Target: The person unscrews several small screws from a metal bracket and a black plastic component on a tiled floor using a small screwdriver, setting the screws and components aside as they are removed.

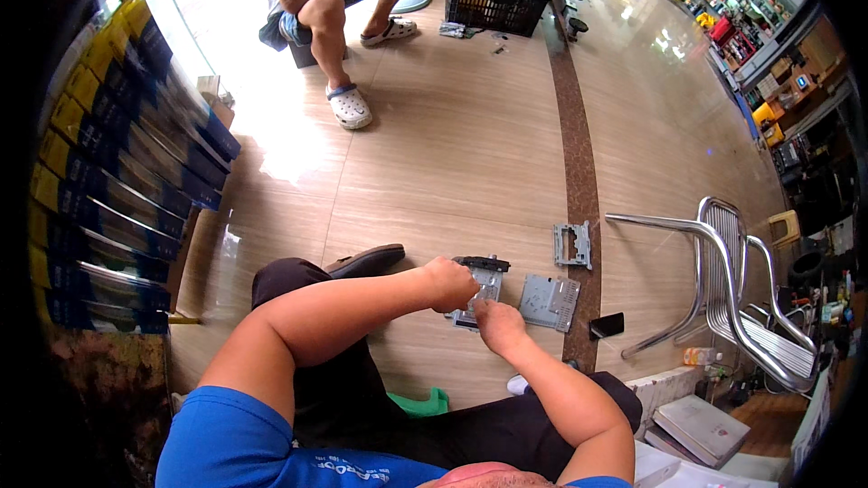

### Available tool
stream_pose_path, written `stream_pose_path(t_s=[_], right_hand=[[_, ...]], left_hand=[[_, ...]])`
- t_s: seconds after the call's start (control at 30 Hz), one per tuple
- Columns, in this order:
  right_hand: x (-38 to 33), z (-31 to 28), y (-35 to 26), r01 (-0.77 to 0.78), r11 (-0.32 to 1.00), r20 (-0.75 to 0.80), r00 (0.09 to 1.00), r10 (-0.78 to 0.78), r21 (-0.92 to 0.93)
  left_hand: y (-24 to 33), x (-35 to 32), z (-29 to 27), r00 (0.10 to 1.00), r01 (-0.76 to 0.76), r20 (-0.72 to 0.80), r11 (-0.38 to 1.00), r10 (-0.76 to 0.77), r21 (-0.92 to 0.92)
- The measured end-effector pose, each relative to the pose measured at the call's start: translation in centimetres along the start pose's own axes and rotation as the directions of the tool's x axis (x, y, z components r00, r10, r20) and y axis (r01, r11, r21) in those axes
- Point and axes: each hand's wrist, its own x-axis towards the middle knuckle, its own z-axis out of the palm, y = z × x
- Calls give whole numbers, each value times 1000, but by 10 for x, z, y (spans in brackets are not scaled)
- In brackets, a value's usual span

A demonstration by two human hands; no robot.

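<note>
On the tiled floor in front of me lies a grey metal electronics unit (489, 284) with a black strip along its far edge. My left hand (449, 285) is closed over its left side and hides part of it. Close beside it, my right hand (499, 323) is closed at the unit's near right edge. The fingertips of both hands nearly meet over the metal, and what they grip is too small or hidden to name. To the right rests a flat grey metal plate (542, 299), and farther off a grey metal frame (571, 245) with a cut-out middle.
A black phone-like slab (607, 325) lies right of the dark floor strip, near a chrome chair (723, 280). Hanging blue-and-yellow packages (117, 154) line the left. Ahead, a person in white clogs (349, 107) sits near a black crate (495, 2). Books (701, 427) lie lower right.
</note>
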Motion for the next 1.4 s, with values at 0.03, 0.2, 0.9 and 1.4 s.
stream_pose_path(t_s=[0.03, 0.2, 0.9, 1.4], right_hand=[[0, 0, 0, 0, 1000, 3, 1000, 0, -1], [-1, 4, -2, -5, 1000, 0, 1000, 5, 15], [1, 19, 16, -22, 987, -78, 996, 35, 158], [2, -4, 49, -164, 986, 3, 986, 164, 14]], left_hand=[[-1, 0, 0, 1000, -7, 10, 1000, 7, -6], [0, -2, 4, 1000, -4, 17, 1000, 5, -10], [-6, -3, 3, 996, 6, -85, 999, -9, -41], [-4, 1, -9, 999, 33, 18, 999, -33, -13]])
